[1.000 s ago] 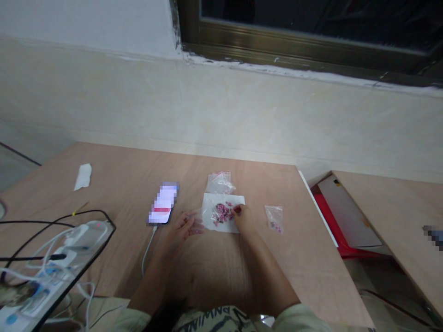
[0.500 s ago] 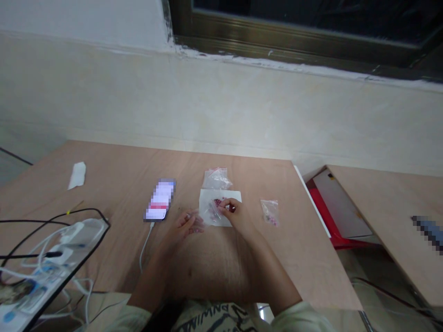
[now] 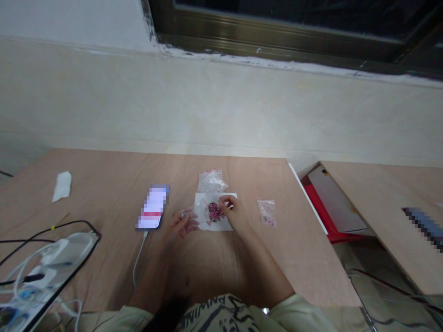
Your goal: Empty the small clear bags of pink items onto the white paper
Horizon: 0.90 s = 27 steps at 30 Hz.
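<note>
A pile of small pink and dark red beads (image 3: 215, 211) lies on a white sheet of paper (image 3: 226, 225). My right hand (image 3: 231, 207) rests over the sheet's right side, thumb and fingers pinched together beside the beads. Whatever sits in that pinch is too small to name. To the left of the paper, my left hand (image 3: 180, 222) has its thumb pressed against curled fingers. Something see-through and thin shows near its fingertips, too blurred to make out.
Clear plastic bags (image 3: 212, 180) lie behind the paper. A small zip bag with pink pieces (image 3: 266, 213) is to the right. On the left are a lit phone (image 3: 152, 207) on a cable, a white scrap (image 3: 62, 186) and a power strip (image 3: 65, 253) with tangled cords.
My right hand has drawn back a little to the right, uncovering more of the bead pile. My left hand stays left of the paper. The whole view has shifted slightly.
</note>
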Motion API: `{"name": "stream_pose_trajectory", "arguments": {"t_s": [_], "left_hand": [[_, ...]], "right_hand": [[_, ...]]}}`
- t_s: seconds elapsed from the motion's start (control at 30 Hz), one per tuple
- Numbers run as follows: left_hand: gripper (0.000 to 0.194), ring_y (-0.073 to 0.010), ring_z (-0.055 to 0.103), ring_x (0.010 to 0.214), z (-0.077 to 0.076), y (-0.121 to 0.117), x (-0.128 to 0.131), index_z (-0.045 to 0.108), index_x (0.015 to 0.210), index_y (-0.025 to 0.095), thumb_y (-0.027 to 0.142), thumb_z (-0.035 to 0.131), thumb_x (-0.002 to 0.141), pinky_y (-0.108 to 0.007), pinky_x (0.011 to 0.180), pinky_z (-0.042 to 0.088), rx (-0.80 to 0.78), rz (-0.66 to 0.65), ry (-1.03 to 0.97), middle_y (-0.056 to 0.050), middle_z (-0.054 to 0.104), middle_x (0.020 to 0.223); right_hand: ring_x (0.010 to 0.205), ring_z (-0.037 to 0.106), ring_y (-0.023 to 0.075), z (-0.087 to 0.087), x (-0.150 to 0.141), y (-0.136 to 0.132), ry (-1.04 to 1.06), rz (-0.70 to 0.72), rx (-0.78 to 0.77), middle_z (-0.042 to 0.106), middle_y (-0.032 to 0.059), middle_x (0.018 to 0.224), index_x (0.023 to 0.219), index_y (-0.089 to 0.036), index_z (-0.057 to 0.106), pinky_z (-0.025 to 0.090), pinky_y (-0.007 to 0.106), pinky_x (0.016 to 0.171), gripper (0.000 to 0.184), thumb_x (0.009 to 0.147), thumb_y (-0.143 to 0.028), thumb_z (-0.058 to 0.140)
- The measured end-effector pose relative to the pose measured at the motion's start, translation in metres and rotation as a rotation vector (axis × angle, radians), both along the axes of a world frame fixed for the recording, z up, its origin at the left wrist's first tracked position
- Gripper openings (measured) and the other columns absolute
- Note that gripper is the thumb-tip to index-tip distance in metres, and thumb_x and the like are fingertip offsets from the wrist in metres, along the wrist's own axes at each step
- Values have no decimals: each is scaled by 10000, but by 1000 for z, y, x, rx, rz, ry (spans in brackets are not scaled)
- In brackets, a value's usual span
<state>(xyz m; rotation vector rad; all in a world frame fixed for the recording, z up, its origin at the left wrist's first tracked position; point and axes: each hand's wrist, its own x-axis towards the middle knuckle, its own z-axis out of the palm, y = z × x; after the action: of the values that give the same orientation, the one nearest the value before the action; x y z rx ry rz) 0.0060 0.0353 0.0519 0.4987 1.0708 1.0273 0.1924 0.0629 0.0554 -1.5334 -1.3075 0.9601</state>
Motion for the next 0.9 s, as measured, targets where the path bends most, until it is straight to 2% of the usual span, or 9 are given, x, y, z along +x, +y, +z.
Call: {"name": "stream_pose_trajectory", "arguments": {"t_s": [0.07, 0.13, 0.23, 0.43, 0.63, 0.77, 0.9], "left_hand": [[276, -150, 608, 659, -2, 1, -3, 567, 930, 205, 266, 650, 674, -296, 645, 498, -3, 16, -4, -2, 643, 766], [253, -163, 611, 656, -3, 1, -6, 577, 905, 204, 265, 645, 669, -300, 633, 501, -2, 21, 39, -3, 646, 758], [195, -175, 612, 637, -1, -1, -7, 590, 843, 194, 281, 630, 674, -309, 622, 504, -8, 21, 99, -14, 650, 741], [244, -160, 620, 659, 1, -12, -7, 590, 882, 181, 257, 654, 658, -284, 614, 502, -27, 56, 82, -15, 656, 761], [305, -150, 609, 627, -5, -21, -13, 614, 870, 148, 258, 716, 605, -259, 574, 504, -5, 91, 62, -10, 645, 689], [277, -163, 609, 624, -8, -23, -14, 627, 820, 152, 261, 729, 586, -270, 563, 512, 5, 113, 61, -15, 645, 680], [298, -161, 617, 658, -6, -22, -13, 622, 860, 139, 252, 722, 604, -261, 587, 512, 17, 106, 36, -30, 655, 722]], "right_hand": [[768, 545, 170, -14, 4, 5, -190, -94, -2, 610, 67, 845, 817, -152, 617, 428, 298, 699, 184, 640, -188, 583], [797, 539, 178, -27, 4, 8, -314, -95, -15, 592, 81, 867, 835, -147, 613, 418, 313, 739, 198, 641, -145, 572], [790, 536, 173, -39, 1, 7, -390, -66, -15, 586, 79, 839, 831, -147, 609, 408, 308, 749, 177, 680, -113, 523], [743, 525, 163, -44, 0, 8, -454, -68, 3, 588, 59, 769, 761, -158, 611, 400, 282, 704, 137, 682, -103, 513], [678, 518, 154, -47, 3, 14, -498, -25, -28, 575, 60, 730, 719, -149, 594, 389, 255, 625, 92, 673, -109, 525], [613, 496, 136, -52, 5, 18, -462, 0, -31, 560, 28, 661, 672, -155, 565, 375, 237, 570, 29, 664, -138, 542], [580, 493, 129, -54, 8, 21, -402, 12, -49, 555, 15, 620, 655, -151, 551, 372, 235, 547, 14, 665, -160, 548]]}}
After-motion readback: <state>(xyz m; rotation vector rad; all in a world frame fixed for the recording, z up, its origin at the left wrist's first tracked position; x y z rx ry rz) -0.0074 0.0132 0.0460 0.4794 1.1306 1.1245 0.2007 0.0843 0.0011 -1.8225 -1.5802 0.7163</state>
